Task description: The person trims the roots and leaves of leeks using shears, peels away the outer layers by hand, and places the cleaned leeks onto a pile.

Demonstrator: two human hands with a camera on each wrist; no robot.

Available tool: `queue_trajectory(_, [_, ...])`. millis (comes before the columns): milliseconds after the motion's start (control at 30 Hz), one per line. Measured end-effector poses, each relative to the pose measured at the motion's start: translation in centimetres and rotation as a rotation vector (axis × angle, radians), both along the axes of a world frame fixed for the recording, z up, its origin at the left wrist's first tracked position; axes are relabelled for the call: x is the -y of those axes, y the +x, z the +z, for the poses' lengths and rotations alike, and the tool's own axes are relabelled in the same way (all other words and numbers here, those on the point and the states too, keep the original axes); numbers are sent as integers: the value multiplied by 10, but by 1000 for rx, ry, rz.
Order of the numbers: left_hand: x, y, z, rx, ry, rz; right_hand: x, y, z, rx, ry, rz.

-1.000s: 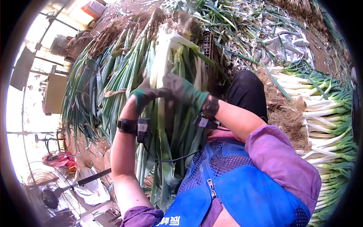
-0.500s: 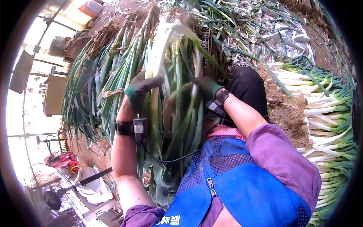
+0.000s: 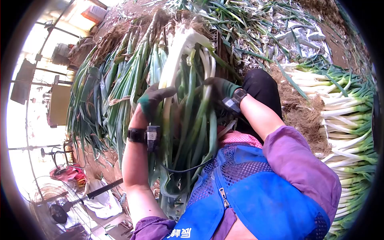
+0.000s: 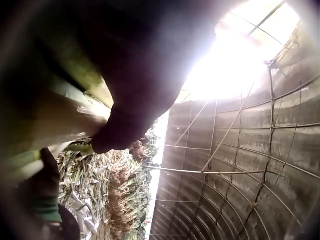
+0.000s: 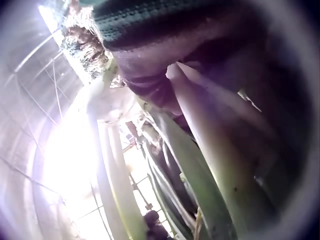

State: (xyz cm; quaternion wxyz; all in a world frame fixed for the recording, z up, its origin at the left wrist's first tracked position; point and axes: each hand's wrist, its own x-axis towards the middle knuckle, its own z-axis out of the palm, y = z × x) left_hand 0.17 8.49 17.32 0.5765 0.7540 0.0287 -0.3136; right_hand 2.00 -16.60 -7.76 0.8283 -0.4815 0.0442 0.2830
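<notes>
Both hands wear dark-palmed gloves with green cuffs. In the head view my left hand (image 3: 155, 100) grips thick leeks (image 3: 173, 66) by the shafts, its thumb across the front. The white ends lean up and away, and long green leaves hang toward the lap. To its right, my right hand (image 3: 222, 90) holds a thinner leek (image 3: 207, 90) near the top of its green part. In the right wrist view, gloved fingers (image 5: 155, 75) curl by a pale stalk (image 5: 197, 112). A dark thumb (image 4: 120, 127) lies over the shafts in the left wrist view.
A heap of untrimmed leeks (image 3: 124, 88) lies to the left, roots away. A row of pale, cleaned leeks (image 3: 344, 114) lies at the right. Leaf scraps (image 3: 260, 40) litter the ground ahead. A fan (image 3: 59, 214) stands lower left, and a dark knee (image 3: 262, 90) is beside the right hand.
Earlier both hands were together at the shafts. The right hand has moved away to the right and now holds a separate leek; the left hand has kept its grip, shifting little.
</notes>
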Motion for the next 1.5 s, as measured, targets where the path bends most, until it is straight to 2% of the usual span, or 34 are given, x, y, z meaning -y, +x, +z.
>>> queue_trajectory(67, [-11,3,-7,21,-41,2,4,-12,0,133,81,-131])
queue_trajectory(167, [-17,2,-7,44,-53,7,15,-19,16,-38,175,-105])
queue_trajectory(233, [-13,1,2,72,-35,6,13,-21,39,-164,142,-135])
queue_trajectory(333, [-9,-5,12,53,-81,15,15,-38,77,501,-182,-108])
queue_trajectory(367, [-16,-1,7,53,-101,-5,12,-32,81,116,75,-49])
queue_trajectory(400, [-15,-6,13,24,-111,14,9,-25,85,-307,297,-87])
queue_trajectory(433, [-12,-9,21,0,-121,30,8,-12,79,-306,18,-77])
queue_trajectory(500, [-13,-7,24,23,-120,1,-5,-8,67,-246,-119,-166])
queue_trajectory(567, [-14,-7,25,66,-70,4,-25,-45,145,-25,156,-257])
queue_trajectory(600, [-19,-5,16,135,-70,-61,-34,-33,131,76,210,-198])
queue_trajectory(667, [-5,-19,26,53,-111,-7,-51,-31,135,112,348,-133])
queue_trajectory(700, [2,-25,32,13,-132,23,-56,-36,156,57,428,-124])
queue_trajectory(733, [0,-24,28,287,-56,-115,-61,-31,153,238,320,-127])
queue_trajectory(767, [-4,-27,35,360,-30,-152,-66,-27,152,411,207,-150])
queue_trajectory(800, [-2,-34,50,435,-4,-186,-67,-34,171,455,186,-169])
queue_trajectory(833, [1,-43,74,321,21,-96,-68,-44,194,496,166,-188])
queue_trajectory(900, [-12,-62,102,373,-207,54,-71,-57,242,543,145,-211])
queue_trajectory(933, [-12,-69,116,446,-193,102,-73,-63,266,565,134,-223])
queue_trajectory(967, [-14,-76,125,519,-178,153,-67,-67,288,570,35,-142])
queue_trajectory(1000, [-21,-74,130,566,-117,168,-74,-57,282,480,232,-142])
queue_trajectory(1067, [-33,-70,127,594,-119,238,-78,-51,278,455,317,-208])
queue_trajectory(1133, [-22,-74,129,600,-112,220,-79,-59,280,455,266,-267])
queue_trajectory(1233, [-11,-72,104,408,-190,157,-74,-73,278,401,143,-172])
queue_trajectory(1267, [-7,-74,100,335,-200,51,-80,-65,255,1072,-186,-262])
queue_trajectory(1300, [0,-76,98,265,-211,-55,-86,-57,233,1624,-544,-641])
queue_trajectory(1367, [2,-72,68,272,-154,-30,-92,-54,210,1610,-542,-697])
queue_trajectory(1400, [2,-75,66,279,-155,-34,-86,-52,208,1630,-543,-588])
queue_trajectory(1433, [2,-76,66,288,-157,-35,-85,-55,204,1519,-589,-541])
queue_trajectory(1500, [-16,-71,50,221,-248,-67,-88,-57,205,1603,-565,-667])
